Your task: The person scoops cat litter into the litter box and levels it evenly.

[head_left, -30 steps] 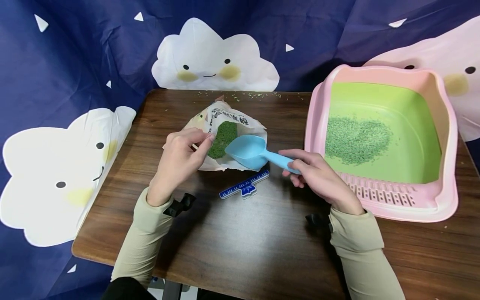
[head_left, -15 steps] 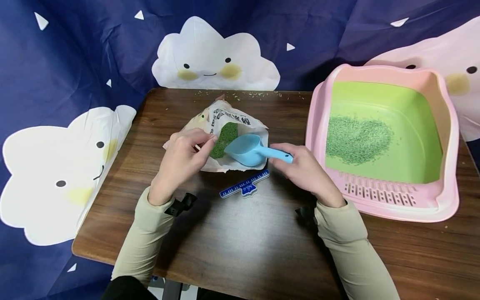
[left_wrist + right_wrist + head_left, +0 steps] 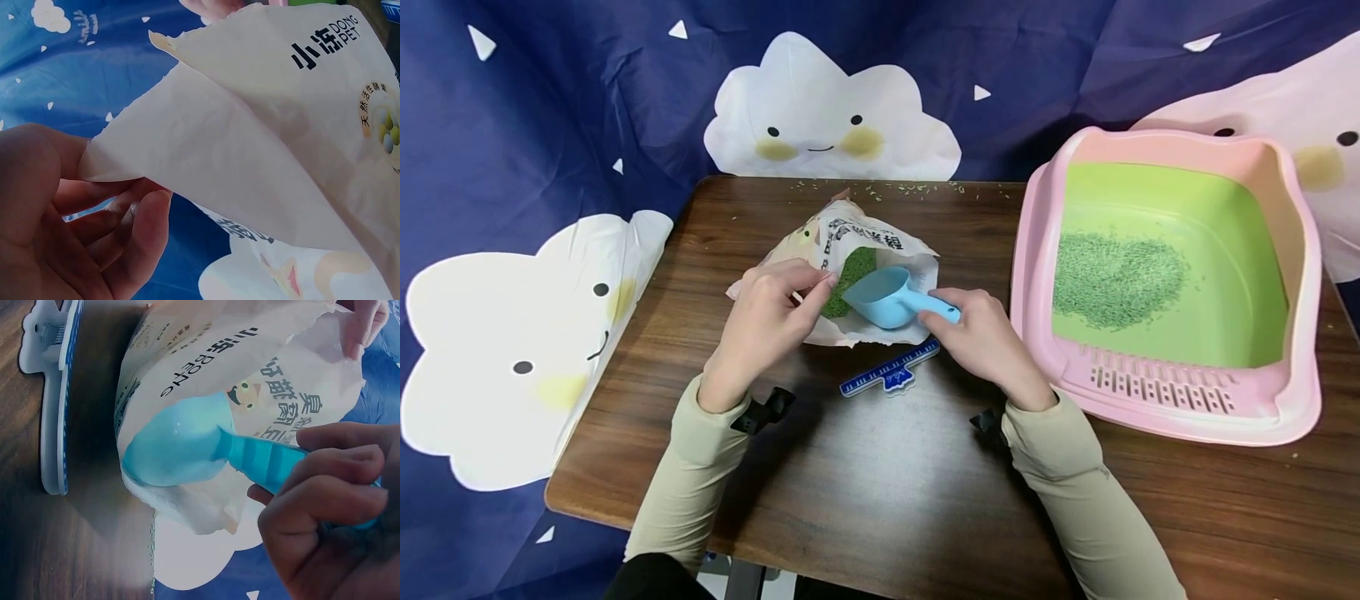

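My left hand (image 3: 775, 321) pinches the torn edge of a white printed paper bag (image 3: 212, 144) between thumb and finger, spreading its mouth. Green cat litter pellets (image 3: 856, 275) show inside. In my right hand (image 3: 981, 337) is the handle of a light blue scoop (image 3: 883, 298), whose bowl lies at the bag's mouth with its tip toward the pellets. The right wrist view shows fingers curled round the scoop's ribbed handle (image 3: 265, 459). A blue-and-white bag clip (image 3: 891, 369) with a piano-key pattern rests on the table just in front of the bag.
A pink litter box (image 3: 1296, 375) with a green inside stands on the right of the wooden table (image 3: 880, 500). Green pellets (image 3: 1116, 279) lie piled in its left part. Loose pellets are scattered along the table's back edge. Behind hangs a blue curtain (image 3: 647, 100) with clouds.
My right hand has moved left with the scoop, its bowl shifting slightly further into the bag's mouth. The right fingers have closed more around the handle. My left hand keeps its pinch on the bag.
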### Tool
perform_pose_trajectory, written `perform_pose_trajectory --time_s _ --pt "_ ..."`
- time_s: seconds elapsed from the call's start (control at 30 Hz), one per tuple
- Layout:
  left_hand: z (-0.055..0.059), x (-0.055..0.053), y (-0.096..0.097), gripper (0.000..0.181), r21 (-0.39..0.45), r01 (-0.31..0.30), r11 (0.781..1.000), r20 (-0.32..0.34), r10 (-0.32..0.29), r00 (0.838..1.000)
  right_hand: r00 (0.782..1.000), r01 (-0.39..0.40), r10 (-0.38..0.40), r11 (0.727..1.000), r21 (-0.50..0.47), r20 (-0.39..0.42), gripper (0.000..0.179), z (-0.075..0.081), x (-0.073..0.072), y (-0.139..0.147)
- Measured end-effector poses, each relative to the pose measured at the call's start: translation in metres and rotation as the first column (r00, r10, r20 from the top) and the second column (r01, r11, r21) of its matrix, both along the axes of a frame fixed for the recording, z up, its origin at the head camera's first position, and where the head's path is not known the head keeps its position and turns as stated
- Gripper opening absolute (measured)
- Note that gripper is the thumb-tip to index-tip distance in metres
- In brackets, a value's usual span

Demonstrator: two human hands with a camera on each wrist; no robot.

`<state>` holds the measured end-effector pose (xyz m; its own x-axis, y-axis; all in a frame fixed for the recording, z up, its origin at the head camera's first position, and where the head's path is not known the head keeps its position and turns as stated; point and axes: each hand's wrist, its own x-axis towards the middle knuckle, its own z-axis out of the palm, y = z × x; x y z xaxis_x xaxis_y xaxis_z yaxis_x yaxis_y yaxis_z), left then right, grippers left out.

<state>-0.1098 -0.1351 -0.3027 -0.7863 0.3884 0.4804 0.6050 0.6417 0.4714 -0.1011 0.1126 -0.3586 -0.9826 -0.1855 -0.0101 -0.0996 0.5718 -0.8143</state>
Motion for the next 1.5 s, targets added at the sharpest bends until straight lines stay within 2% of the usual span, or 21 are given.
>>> perform_pose_trajectory --time_s 0.57,0.93,1.2,1.37,1.5 --pt "-0.001 0.000 0.000 0.023 -0.002 -0.001 1.000 -0.013 0.001 1.000 1.000 0.025 -0.025 0.998 0.066 0.000 0.031 -0.001 -0.003 -0.020" --pt "0.000 0.001 0.001 0.025 -0.013 0.012 1.000 -0.039 -0.012 0.999 1.000 0.027 -0.026 0.999 0.047 -0.017 0.016 -0.013 -0.013 -0.037" --pt "0.000 0.002 0.000 0.023 -0.008 0.017 1.000 -0.049 -0.017 0.999 0.999 0.031 -0.031 1.000 -0.001 0.025 0.024 -0.016 -0.020 -0.045" --pt "0.000 0.002 0.001 0.023 -0.006 0.017 1.000 -0.050 -0.017 0.999 0.999 0.039 -0.039 0.999 -0.004 -0.014 0.016 -0.019 -0.024 -0.048" --pt "0.000 0.001 0.001 0.024 -0.001 0.017 1.000 -0.059 -0.017 0.998 0.998 0.047 -0.047 0.999 0.009 -0.036 0.017 -0.024 -0.027 -0.050"
